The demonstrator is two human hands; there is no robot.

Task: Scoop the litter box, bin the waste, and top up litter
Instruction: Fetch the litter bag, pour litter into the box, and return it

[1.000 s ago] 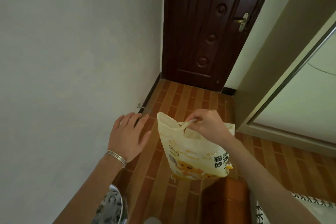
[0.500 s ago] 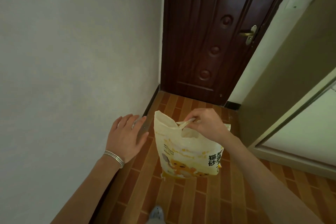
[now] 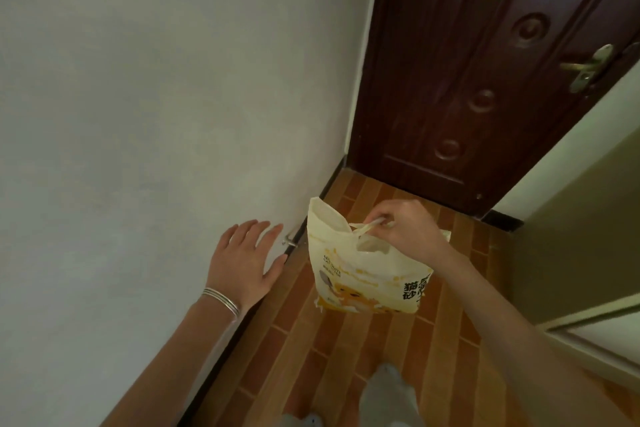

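Note:
A pale yellow cat litter bag (image 3: 363,274) with orange print and a cut-out handle hangs above the brown tiled floor. My right hand (image 3: 405,229) is closed around the bag's handle strip at its top. My left hand (image 3: 242,260), a silver bangle on its wrist, is spread flat with fingers apart near the white wall, left of the bag and not touching it. No litter box, scoop or bin is in view.
A white wall (image 3: 156,114) runs along the left. A dark wooden door (image 3: 485,62) with a brass handle (image 3: 588,68) stands shut ahead. A small metal door stop (image 3: 290,242) sticks out at the skirting. A door frame (image 3: 588,315) is on the right. My feet (image 3: 388,399) show below.
The view has moved forward along the corridor toward the door. The brown stool and patterned item at the bottom have left the frame. Both hands keep their hold and pose.

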